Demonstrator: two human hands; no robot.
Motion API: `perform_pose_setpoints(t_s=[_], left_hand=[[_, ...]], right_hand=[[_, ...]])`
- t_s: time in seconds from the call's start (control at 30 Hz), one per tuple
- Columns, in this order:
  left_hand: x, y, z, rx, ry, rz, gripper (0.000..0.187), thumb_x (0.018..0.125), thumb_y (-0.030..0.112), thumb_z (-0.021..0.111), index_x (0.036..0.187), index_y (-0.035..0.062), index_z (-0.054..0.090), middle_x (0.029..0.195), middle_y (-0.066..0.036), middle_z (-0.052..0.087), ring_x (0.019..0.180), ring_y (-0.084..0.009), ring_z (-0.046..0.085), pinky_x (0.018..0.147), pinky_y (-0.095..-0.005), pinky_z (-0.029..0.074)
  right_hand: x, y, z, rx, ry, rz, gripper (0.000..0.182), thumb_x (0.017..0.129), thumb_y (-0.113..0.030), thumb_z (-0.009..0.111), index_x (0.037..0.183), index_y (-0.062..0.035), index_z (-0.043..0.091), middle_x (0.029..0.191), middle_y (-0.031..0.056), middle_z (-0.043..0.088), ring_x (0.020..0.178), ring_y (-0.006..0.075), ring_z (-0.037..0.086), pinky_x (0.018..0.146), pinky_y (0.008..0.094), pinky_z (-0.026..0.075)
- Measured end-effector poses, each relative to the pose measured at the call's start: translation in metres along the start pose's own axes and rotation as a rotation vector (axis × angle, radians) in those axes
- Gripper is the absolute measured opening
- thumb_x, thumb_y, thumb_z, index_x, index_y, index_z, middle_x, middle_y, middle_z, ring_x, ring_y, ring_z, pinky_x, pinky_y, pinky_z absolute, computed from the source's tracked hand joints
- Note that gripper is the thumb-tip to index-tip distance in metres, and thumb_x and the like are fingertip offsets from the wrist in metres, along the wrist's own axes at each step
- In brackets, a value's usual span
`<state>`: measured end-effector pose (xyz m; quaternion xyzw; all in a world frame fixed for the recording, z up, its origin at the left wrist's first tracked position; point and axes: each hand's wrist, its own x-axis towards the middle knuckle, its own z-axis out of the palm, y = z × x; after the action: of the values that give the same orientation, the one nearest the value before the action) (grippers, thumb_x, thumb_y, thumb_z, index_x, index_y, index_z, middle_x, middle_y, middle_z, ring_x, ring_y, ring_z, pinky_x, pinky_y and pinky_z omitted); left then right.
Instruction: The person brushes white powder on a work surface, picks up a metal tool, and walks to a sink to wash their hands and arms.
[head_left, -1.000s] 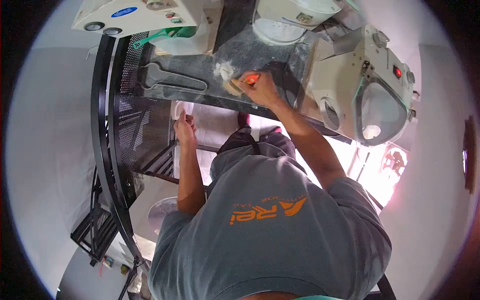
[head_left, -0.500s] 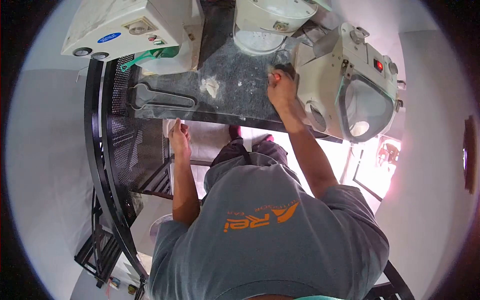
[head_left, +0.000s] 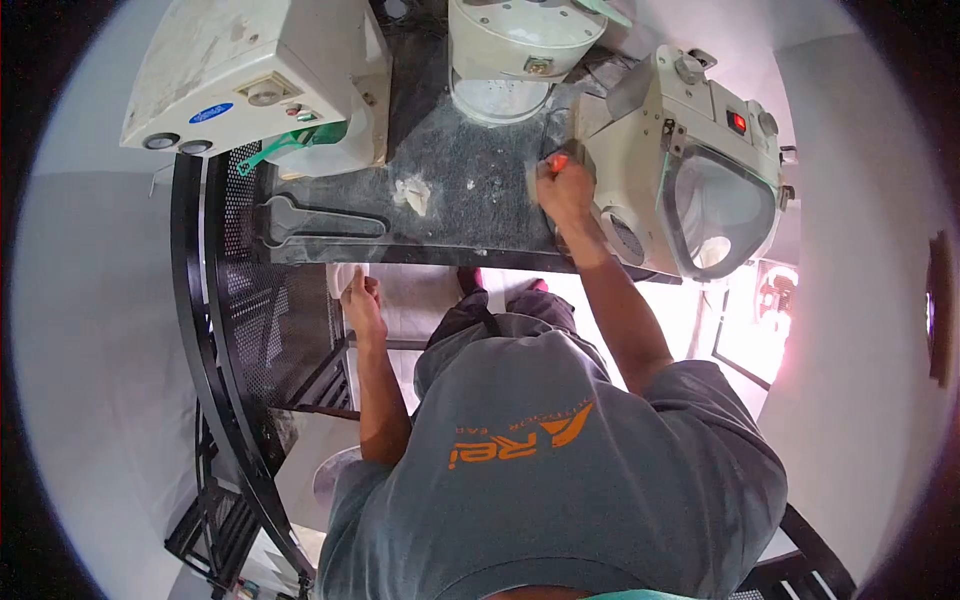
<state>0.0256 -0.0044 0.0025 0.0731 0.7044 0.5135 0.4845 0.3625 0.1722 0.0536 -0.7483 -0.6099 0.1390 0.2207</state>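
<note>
- Grey T-shirt [head_left: 600, 500] filling the lower centre of the frame, its short sleeves [head_left: 700, 405] loose
- Orange print [head_left: 490, 453] slanting across it: large lettering, a peaked shape, smaller letters alongside
- Dark trousers [head_left: 457, 328] near the centre
- Reddish footwear [head_left: 470, 279] just above

The head camera looks down toward the workbench [head_left: 445, 150].

Powder clump [head_left: 412, 195] on tabletop [head_left: 470, 220], right of wire loop [head_left: 272, 204], left of right hand [head_left: 568, 195]; rightmost machine [head_left: 640, 150] just beside hand.
</note>
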Motion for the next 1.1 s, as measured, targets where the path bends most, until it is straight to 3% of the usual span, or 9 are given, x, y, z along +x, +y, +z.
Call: perform_pose_setpoints(t_s=[0.1,0.13,0.2,0.27,0.33,0.5,0.7,0.87,1.1], left_hand=[[0.009,-0.021,0.027,0.56,-0.037,0.932,0.04,0.091,0.034,0.06,0.073,-0.0004,0.067,0.058,-0.003,0.058,0.047,-0.0167,0.047,0.048,-0.0319,0.038],[-0.001,-0.007,0.045,0.557,-0.146,0.595,0.038,0.089,0.034,0.062,0.078,-0.0019,0.071,0.065,-0.011,0.066,0.054,-0.0202,0.056,0.058,-0.0366,0.045],[-0.011,0.006,0.095,0.626,-0.337,0.502,0.044,0.087,0.037,0.062,0.07,-0.0027,0.069,0.067,-0.016,0.067,0.059,-0.0243,0.064,0.06,-0.0399,0.047],[-0.015,0.011,0.147,0.935,-0.437,0.604,0.047,0.085,0.041,0.061,0.071,-0.0031,0.069,0.067,-0.019,0.066,0.069,-0.0314,0.068,0.065,-0.042,0.051],[-0.018,0.014,0.198,1.162,-0.597,0.505,0.05,0.083,0.046,0.061,0.075,-0.0028,0.069,0.074,-0.022,0.067,0.08,-0.0368,0.068,0.072,-0.0428,0.054],[-0.03,0.001,0.279,1.387,-0.526,0.432,0.045,0.078,0.044,0.069,0.096,0.0029,0.07,0.103,-0.02,0.068,0.1,-0.0344,0.066,0.084,-0.0428,0.054],[-0.021,-0.013,0.3,1.378,-0.554,0.388,0.037,0.077,0.029,0.068,0.106,0.0068,0.068,0.106,-0.016,0.068,0.103,-0.0326,0.066,0.086,-0.0421,0.054],[-0.02,-0.015,0.302,1.406,-0.538,0.403,0.03,0.075,0.022,0.066,0.102,0.0076,0.07,0.107,-0.015,0.068,0.103,-0.0316,0.066,0.086,-0.0404,0.054],[-0.025,-0.011,0.287,1.245,-0.448,0.4,0.031,0.072,0.028,0.07,0.094,0.0056,0.072,0.098,-0.018,0.069,0.096,-0.034,0.068,0.083,-0.0414,0.055]], right_hand=[[-0.009,-0.01,-0.03,0.19,-0.03,0.051,0.015,0.082,-0.018,0.064,0.087,-0.0038,0.065,0.082,0.0186,0.065,0.08,0.0369,0.064,0.071,0.0425,0.049],[-0.017,-0.011,-0.036,0.247,0.025,0.012,0.013,0.082,-0.016,0.064,0.086,-0.0035,0.064,0.084,0.0184,0.064,0.081,0.0366,0.064,0.072,0.0416,0.049],[-0.035,-0.01,-0.046,0.361,0.133,-0.061,0.009,0.083,-0.012,0.064,0.084,-0.003,0.064,0.087,0.0181,0.063,0.083,0.0359,0.063,0.073,0.04,0.048],[-0.059,-0.013,-0.061,0.294,0.199,-0.119,0.01,0.084,-0.012,0.064,0.086,-0.0018,0.064,0.087,0.0161,0.064,0.08,0.0331,0.063,0.072,0.0376,0.048],[-0.076,0.0,-0.067,0.388,0.217,-0.217,0.01,0.084,-0.01,0.065,0.089,-0.001,0.064,0.09,0.0158,0.063,0.086,0.0311,0.062,0.075,0.0358,0.048],[-0.109,-0.001,-0.082,0.301,0.272,-0.227,0.012,0.084,-0.009,0.065,0.093,-0.0007,0.063,0.092,0.0161,0.061,0.09,0.0336,0.061,0.078,0.0383,0.048],[-0.039,-0.05,-0.081,0.122,0.188,-0.397,0.02,0.085,-0.008,0.063,0.103,-0.0002,0.06,0.11,0.0209,0.054,0.102,0.0386,0.054,0.088,0.0443,0.044],[0.063,-0.032,-0.032,-0.167,0.096,-0.303,0.028,0.078,-0.006,0.066,0.104,-0.0008,0.057,0.116,0.0256,0.048,0.109,0.042,0.051,0.087,0.0463,0.046],[0.073,-0.025,-0.018,-0.145,-0.02,-0.091,0.03,0.073,-0.002,0.066,0.102,-0.0036,0.058,0.099,0.022,0.061,0.091,0.0413,0.06,0.08,0.0472,0.049]])
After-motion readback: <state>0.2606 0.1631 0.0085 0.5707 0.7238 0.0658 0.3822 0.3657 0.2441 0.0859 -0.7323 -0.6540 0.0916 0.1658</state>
